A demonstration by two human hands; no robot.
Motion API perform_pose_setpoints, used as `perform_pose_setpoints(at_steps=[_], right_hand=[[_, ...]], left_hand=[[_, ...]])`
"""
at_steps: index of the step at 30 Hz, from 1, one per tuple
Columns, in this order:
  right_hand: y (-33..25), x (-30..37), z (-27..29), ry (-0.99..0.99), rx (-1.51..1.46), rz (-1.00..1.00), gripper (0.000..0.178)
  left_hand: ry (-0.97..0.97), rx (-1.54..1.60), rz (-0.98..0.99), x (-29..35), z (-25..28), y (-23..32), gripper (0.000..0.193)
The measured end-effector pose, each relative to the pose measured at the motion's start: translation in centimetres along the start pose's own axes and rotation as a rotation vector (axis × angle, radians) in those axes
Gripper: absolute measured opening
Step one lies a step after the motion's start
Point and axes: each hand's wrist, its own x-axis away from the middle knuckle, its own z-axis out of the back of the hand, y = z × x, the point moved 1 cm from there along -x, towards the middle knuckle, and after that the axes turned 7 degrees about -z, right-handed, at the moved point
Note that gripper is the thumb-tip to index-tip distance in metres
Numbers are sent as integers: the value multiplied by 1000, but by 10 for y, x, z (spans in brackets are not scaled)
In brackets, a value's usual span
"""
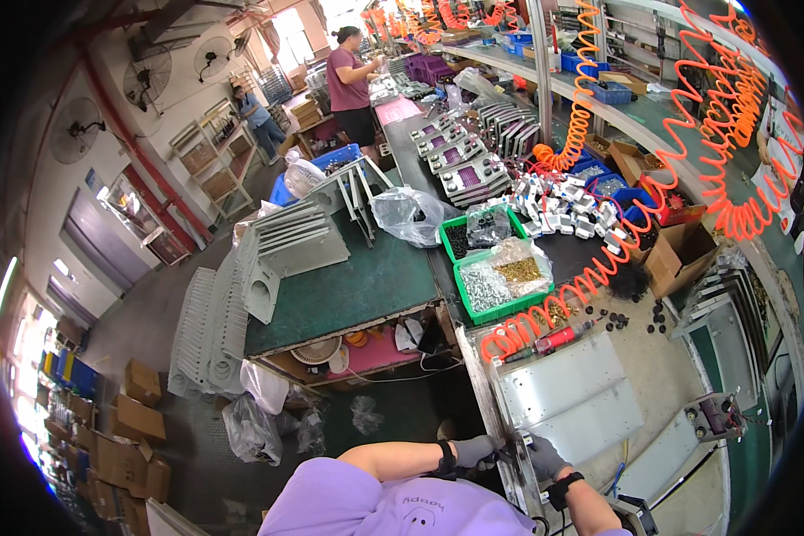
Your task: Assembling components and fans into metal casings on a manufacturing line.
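Both my hands wear grey gloves and are close together at the near edge of the workbench. Between them is a narrow metal panel (520, 478), seen almost edge-on. My left hand (473, 451) is closed at the panel's left side, by a small dark thing too unclear to name. My right hand (543, 456) is closed at the panel's upper right edge, with its fingertips partly hidden. Just beyond lies a bent grey sheet-metal plate (570, 393). A red pneumatic screwdriver (563, 337) rests at that plate's far edge, on an orange coiled hose (590, 279).
Green bins (482, 314) of screws and small black parts stand beyond the plate. On the right lies a metal panel (674, 464) with a motor-like part (713, 418). Stacked grey panels (214, 330) lean at the left bench. Another person (348, 76) stands farther back.
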Motion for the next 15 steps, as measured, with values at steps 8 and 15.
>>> perform_pose_setpoints(at_steps=[8, 15], right_hand=[[3, -18, -8, -5, 190, -144, 36], [-52, -21, 12, -74, 212, -288, 37]], left_hand=[[70, -144, -63, -15, -9, -7, 20], [276, -835, -628, -33, -2, -22, 28]])
